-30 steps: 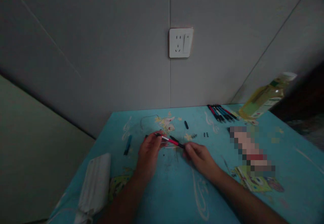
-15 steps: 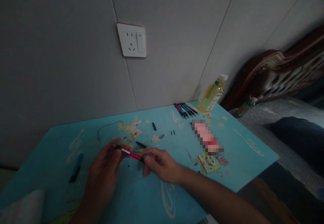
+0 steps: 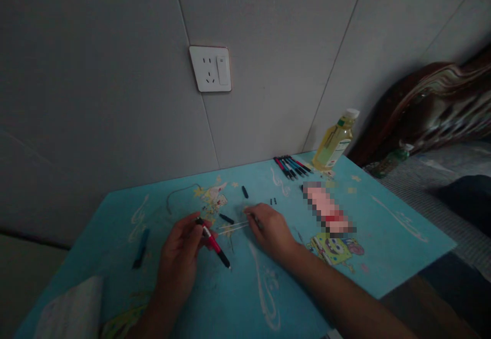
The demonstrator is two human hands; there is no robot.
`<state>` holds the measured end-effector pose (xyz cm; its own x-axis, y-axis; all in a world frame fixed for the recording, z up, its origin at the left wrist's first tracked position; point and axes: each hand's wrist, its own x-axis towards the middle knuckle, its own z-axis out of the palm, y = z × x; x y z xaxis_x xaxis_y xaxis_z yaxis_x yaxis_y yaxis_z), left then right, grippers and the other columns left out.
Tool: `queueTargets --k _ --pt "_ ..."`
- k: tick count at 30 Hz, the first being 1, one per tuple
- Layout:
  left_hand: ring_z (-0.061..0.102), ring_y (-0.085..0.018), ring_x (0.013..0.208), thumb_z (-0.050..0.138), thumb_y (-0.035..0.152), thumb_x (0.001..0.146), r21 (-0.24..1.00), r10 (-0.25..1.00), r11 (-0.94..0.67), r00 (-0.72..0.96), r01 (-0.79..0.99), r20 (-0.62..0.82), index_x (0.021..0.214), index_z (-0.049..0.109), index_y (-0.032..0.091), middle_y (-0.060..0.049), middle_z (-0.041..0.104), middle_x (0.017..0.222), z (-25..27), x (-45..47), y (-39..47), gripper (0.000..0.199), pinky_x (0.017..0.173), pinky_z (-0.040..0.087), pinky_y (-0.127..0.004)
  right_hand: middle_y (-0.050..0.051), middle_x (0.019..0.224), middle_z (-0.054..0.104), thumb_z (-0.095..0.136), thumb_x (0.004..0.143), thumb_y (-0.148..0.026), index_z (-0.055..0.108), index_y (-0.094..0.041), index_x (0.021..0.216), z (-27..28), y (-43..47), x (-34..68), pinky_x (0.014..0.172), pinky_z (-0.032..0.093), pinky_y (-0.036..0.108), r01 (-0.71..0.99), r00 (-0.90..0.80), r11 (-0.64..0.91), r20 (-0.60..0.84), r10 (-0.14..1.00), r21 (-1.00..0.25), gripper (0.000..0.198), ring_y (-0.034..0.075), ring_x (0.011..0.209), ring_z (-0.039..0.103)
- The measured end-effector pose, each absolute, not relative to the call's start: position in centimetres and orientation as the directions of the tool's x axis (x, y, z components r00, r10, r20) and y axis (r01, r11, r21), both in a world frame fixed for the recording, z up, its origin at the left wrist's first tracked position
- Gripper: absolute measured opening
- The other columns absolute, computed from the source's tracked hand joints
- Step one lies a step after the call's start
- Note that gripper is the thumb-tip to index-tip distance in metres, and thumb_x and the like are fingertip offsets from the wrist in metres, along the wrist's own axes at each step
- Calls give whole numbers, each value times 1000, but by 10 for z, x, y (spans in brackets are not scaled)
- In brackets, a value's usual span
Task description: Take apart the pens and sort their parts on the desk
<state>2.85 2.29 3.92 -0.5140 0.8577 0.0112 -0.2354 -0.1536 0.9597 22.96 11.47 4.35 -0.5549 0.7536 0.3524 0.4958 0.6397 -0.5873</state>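
My left hand (image 3: 182,249) is closed around a red and black pen (image 3: 215,247), which slants down to the right with its tip clear of the table. To its right, my right hand (image 3: 270,229) rests on the tabletop, thumb and fingertips pinched together. Whatever is between those fingertips is too small to make out. Thin white rods (image 3: 233,227) lie between the two hands, beside a black pen grip (image 3: 226,219). Another black grip (image 3: 245,191) lies farther back. Tiny black pieces (image 3: 273,201) are just beyond my right hand.
A row of pens (image 3: 291,167) lies at the back, near a bottle of yellow liquid (image 3: 335,142). A blurred pink item (image 3: 326,208) is on the right. At left are a blue pen barrel (image 3: 141,247) and a white object (image 3: 71,308). The wall bounds the table behind.
My right hand has let go of the pen's end and moved right, down to the table among the small parts. My left hand keeps the pen, now tilted more steeply. The view has shifted slightly.
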Motion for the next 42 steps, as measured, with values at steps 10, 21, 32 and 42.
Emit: queueTargets --k 10,21,32,42 --pt "66 -16 74 71 34 80 933 849 -188 -529 -307 -3 116 58 21 -4 67 93 38 26 25 40 59 57 -28 8 99 58 59 92 -21 70 -24 111 30 141 236 84 46 33 737 -518 602 317 795 -305 22 20 90 55" --pt "66 -14 80 68 26 84 885 811 -304 -583 -352 46 115 55 26 -1 68 95 43 27 27 34 69 58 -28 7 96 64 59 93 -26 69 -19 95 34 141 235 85 43 33 608 -497 613 360 789 -504 12 20 92 55" --pt "68 -16 92 71 23 81 815 754 -401 -656 -418 34 106 55 27 1 69 97 35 19 33 30 83 57 -35 1 78 65 69 84 -36 68 -15 93 36 124 220 64 43 24 -34 -493 103 106 864 -994 22 12 68 56" --pt "67 -13 90 71 19 81 824 767 -403 -638 -399 66 107 56 25 0 69 102 37 20 31 30 83 57 -32 1 77 66 72 81 -36 73 -18 94 31 115 215 64 43 24 -85 -508 77 110 854 -993 22 12 68 58"
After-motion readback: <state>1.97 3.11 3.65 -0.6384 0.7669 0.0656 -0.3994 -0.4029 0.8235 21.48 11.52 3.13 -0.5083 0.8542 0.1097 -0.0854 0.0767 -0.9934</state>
